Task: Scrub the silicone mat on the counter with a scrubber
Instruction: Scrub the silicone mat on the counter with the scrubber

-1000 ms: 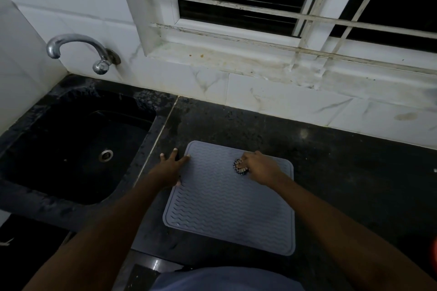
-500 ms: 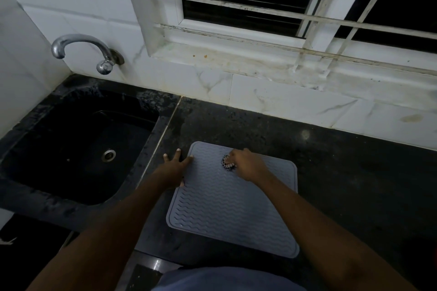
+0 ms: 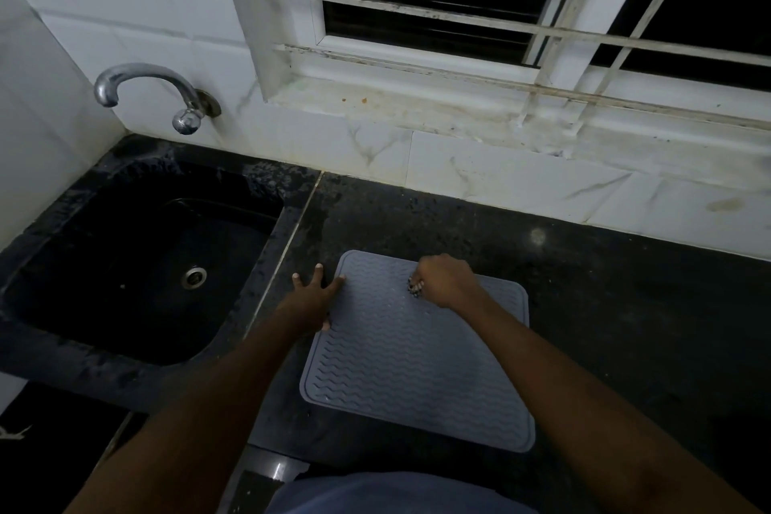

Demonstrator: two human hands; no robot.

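Observation:
A grey silicone mat with a wavy ribbed surface lies flat on the dark counter. My left hand rests with spread, straight fingers on the mat's left edge near its far corner. My right hand is curled round a small dark scrubber and presses it on the mat's far part. Only a sliver of the scrubber shows at the hand's left side; the rest is hidden under the fingers.
A black sink with a steel drain sits left of the mat, under a chrome tap. White marble tiles and a barred window rise behind the counter. Bare counter extends to the right.
My right hand with the scrubber has slid left and slightly farther along the mat's far part. The left hand has stayed on the mat's left edge.

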